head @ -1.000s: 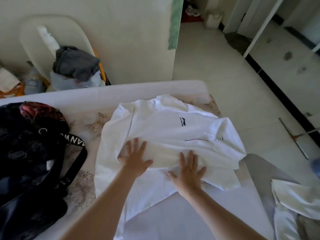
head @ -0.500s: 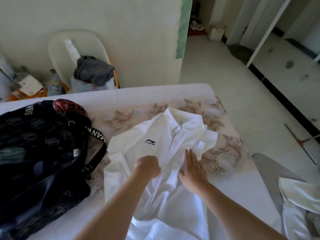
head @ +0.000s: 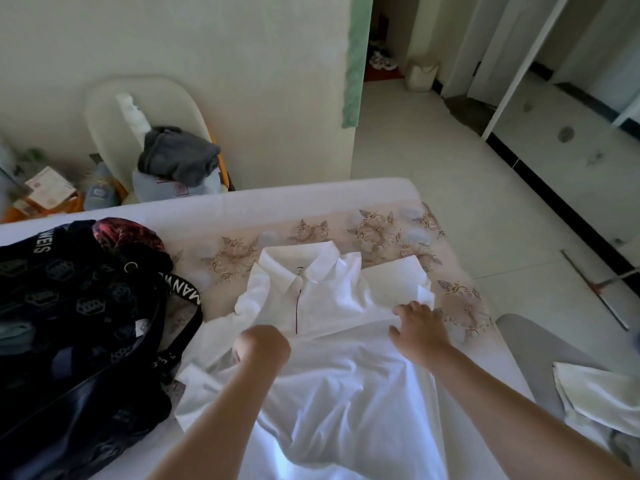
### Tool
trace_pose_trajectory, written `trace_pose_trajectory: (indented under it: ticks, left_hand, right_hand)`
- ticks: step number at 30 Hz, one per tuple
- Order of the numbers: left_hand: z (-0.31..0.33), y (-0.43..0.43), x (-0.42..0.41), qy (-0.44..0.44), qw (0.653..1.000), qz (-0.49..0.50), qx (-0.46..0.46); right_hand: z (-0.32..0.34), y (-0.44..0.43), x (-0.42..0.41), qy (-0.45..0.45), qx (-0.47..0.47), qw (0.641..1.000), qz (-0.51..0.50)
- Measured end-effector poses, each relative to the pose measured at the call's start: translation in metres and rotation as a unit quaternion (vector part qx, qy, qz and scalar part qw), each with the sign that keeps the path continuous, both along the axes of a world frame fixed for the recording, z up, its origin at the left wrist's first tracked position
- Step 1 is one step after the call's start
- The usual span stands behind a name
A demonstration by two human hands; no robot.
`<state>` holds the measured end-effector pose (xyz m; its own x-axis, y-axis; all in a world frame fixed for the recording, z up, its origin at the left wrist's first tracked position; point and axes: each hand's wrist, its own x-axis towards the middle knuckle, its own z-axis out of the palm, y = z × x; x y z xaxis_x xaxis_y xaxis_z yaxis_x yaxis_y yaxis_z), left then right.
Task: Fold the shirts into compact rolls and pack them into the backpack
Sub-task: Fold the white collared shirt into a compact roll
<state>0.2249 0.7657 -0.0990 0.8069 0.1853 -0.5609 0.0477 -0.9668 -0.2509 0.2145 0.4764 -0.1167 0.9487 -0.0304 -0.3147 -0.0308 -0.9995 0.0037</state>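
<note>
One black patterned fabric backpack (head: 69, 323) at the left of the floral-sheeted bed (head: 311, 202); one white collared polo shirt (head: 332, 303) mid-bed, just beside it; one left hand (head: 263, 348) fisted round shirt cloth; one right hand (head: 419, 329), fingers relaxed, resting on the shirt; one crumpled white cloth (head: 599, 396) far right.

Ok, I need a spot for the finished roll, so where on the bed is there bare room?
Free: the strip of floral bedsheet between the white polo shirt and the bed's far edge, and the patch right of the right hand. Crowded: the left side, where the black backpack sits right against the shirt.
</note>
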Motion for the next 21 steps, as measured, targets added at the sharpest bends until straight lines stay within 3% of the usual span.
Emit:
trace_pose_trajectory:
  ticks: [2, 5, 8, 11, 15, 18, 21]
  left_hand:
    - [0.009, -0.005, 0.017, -0.065, 0.997, -0.006, -0.028]
    - [0.003, -0.006, 0.042, -0.174, 0.971, -0.028, -0.162]
    - [-0.020, 0.005, 0.058, -0.148, 0.962, -0.035, -0.228]
    - [-0.048, 0.033, 0.071, -0.063, 0.986, 0.005, -0.156]
    - [-0.060, 0.062, 0.100, -0.052, 0.988, 0.073, -0.124]
    - [-0.054, 0.053, 0.108, -0.150, 0.979, 0.079, -0.115]
    - [-0.055, 0.038, 0.094, -0.280, 0.952, -0.006, -0.124]
  right_hand:
    - [0.000, 0.014, 0.013, -0.067, 0.030, 0.997, 0.013]
    - [-0.009, 0.034, 0.029, -0.084, 0.141, 0.986, 0.033]
    - [-0.019, 0.044, 0.047, -0.022, 0.254, 0.967, -0.011]
    - [-0.036, 0.032, 0.072, 0.042, 0.164, 0.985, 0.012]
    - [-0.042, 0.017, 0.116, 0.066, 0.115, 0.991, -0.005]
    - [-0.040, 0.021, 0.143, 0.065, 0.085, 0.993, -0.043]
    - [-0.042, 0.044, 0.134, -0.030, 0.032, 0.997, -0.062]
